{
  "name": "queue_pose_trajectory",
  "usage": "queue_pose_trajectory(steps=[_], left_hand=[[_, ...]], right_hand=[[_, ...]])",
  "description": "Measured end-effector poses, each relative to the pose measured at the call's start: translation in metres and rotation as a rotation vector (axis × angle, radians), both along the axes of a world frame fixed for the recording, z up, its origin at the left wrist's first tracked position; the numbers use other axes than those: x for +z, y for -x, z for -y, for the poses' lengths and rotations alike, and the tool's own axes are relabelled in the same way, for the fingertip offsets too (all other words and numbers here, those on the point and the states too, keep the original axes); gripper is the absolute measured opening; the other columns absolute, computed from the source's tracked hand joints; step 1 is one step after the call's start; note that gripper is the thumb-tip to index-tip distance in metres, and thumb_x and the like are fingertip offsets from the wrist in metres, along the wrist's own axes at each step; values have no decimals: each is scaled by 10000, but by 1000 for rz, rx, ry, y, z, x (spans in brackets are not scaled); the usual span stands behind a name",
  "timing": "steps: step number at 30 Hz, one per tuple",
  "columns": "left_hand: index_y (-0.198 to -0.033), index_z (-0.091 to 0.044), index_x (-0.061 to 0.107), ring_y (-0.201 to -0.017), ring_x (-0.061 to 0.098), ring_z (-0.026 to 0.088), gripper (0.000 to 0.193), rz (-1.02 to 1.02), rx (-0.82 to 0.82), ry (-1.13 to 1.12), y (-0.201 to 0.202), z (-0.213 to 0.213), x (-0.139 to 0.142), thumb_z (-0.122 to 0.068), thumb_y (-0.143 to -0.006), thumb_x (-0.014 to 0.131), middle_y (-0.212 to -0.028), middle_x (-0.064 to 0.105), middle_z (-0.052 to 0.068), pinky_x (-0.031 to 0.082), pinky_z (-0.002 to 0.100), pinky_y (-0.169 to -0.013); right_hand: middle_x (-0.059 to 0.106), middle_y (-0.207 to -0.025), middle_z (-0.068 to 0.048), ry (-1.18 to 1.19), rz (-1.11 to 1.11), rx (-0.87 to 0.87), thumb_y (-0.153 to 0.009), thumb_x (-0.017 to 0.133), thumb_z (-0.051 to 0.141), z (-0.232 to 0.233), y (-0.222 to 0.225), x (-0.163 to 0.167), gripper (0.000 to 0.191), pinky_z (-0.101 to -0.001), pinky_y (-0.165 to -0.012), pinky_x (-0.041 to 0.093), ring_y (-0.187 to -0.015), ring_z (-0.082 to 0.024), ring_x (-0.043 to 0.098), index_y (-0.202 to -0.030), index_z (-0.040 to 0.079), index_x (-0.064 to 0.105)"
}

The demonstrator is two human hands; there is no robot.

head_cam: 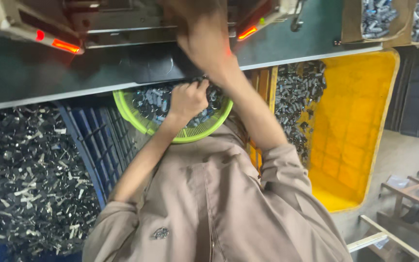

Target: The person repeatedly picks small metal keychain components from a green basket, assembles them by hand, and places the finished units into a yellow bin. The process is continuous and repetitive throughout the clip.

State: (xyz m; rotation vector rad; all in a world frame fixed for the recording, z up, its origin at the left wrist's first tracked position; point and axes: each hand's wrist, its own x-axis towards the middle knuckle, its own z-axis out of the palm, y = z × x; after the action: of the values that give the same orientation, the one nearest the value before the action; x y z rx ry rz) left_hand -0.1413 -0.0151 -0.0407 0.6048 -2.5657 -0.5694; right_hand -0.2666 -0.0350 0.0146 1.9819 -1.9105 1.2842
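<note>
**Hands at the green basket of small metal parts**

Left hand (188,98) is curled into a fist among dark metal parts (153,103) in the green basket (136,119) under the counter (73,73). Right hand (202,39) reaches up to the machine (122,19); its grip is blurred, so I cannot tell. Beside them stands a yellow crate (355,126).

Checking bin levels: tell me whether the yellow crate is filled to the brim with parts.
No: the yellow crate holds only a heap of dark parts at one end, most of its floor showing bare.
</note>
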Motion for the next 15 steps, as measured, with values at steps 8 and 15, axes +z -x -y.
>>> queue_pose_trajectory(steps=[8, 15], left_hand=[[-818, -159, 753, -648, 692, 300, 109, 110, 80, 25, 44, 1, -5, -169, -856, 651, -734, 700, 78, 518, 468, -548], [-830, -58, 729, -688, 684, 359, 137, 195, -41, -41, 43, 8, -9, -129, -716, 702, -750, 678, 168, 536, 471, -620]], right_hand=[[749, -964, -101, -28, 212, -214, -776, 789, -99, -132, -15, -45, 234, -373, -847, 585, -924, -290, 722, -942, 55, 732], [735, -998, -134, -297, 445, -354, -843, 778, -18, -161, -12, -73, 174, -370, -806, 575, -915, -296, 715, -1007, 19, 733]])
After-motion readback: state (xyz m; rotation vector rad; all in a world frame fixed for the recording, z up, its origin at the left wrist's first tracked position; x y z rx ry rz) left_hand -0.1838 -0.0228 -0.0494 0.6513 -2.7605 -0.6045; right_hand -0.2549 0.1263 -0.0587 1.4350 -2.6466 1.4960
